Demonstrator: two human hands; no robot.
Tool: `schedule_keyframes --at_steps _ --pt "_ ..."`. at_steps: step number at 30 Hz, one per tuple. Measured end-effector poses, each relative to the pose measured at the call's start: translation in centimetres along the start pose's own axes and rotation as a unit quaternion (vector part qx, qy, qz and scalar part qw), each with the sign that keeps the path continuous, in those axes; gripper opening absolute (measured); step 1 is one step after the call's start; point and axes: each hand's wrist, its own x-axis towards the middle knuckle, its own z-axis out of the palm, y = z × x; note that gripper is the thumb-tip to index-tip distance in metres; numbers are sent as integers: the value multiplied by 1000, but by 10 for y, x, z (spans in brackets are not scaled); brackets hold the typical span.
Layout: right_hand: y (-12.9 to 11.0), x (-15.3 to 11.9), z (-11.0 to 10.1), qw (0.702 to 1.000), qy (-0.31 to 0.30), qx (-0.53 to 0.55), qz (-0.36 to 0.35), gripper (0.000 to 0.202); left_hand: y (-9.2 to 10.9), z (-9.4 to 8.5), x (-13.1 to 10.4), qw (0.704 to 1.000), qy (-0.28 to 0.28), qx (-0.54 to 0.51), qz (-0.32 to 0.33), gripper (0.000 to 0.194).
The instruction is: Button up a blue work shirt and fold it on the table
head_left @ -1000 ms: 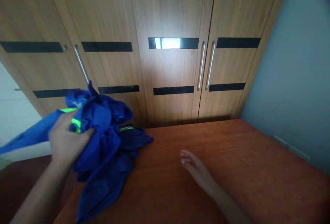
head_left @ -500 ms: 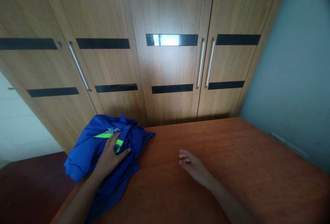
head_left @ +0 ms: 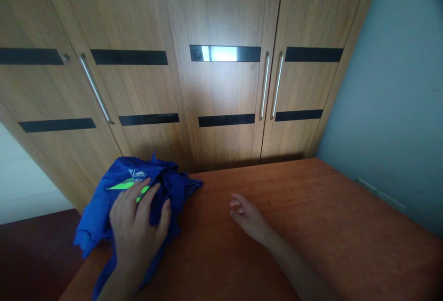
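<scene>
A crumpled blue shirt (head_left: 100, 199) with bright green stripes and a white logo lies in a heap at the left of the wooden table, partly over its left edge. Over the shirt is my left hand (head_left: 136, 218), fingers spread and palm down; it hides part of the cloth, and whether the fingertips touch it I cannot tell. To the right, my right hand (head_left: 249, 220) hovers above the tabletop, apart from the shirt. Its fingers are loosely curled with gaps between them, and nothing is in them.
The reddish-brown table (head_left: 277, 190) spreads across the lower view. Behind it stands a tall wooden wardrobe (head_left: 221, 88) with black strips and metal handles. A pale blue wall (head_left: 387, 107) bounds the right side. Dark floor (head_left: 34, 245) shows at the left.
My left hand has drawn back toward me and lifted, looking larger, with fingers spread wider. The right hand has shifted slightly left in view. The whole view has turned a little to the right.
</scene>
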Motion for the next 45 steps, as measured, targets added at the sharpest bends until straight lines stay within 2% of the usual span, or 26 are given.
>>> schedule_keyframes --at_steps 2,4,6,8,11,13,15,20,37,45 --pt "-2 8 8 1000 7 16 -15 41 21 10 -4 997 -36 -70 24 39" --pt "-1 16 18 998 12 59 -30 31 40 26 -11 982 -116 -146 17 31" --pt "3 21 24 994 18 96 -39 20 55 46 -17 950 -229 -213 -15 25" --pt "9 23 27 994 40 93 -42 20 66 68 -24 905 -329 -262 -54 23" --pt "16 18 23 995 73 38 -50 23 76 95 -36 850 -396 -327 -116 24" --pt "18 14 21 995 78 0 -59 24 79 106 -45 830 -404 -357 -144 24" --pt "16 9 21 994 73 -34 -73 25 80 111 -55 823 -403 -368 -155 23" --pt "11 2 28 990 45 -82 -105 21 76 110 -67 820 -397 -377 -171 22" --pt "6 -3 25 989 13 -91 -112 26 76 107 -68 808 -381 -405 -195 22" --pt "6 -3 25 987 12 -104 -119 27 77 105 -66 816 -381 -391 -189 22"
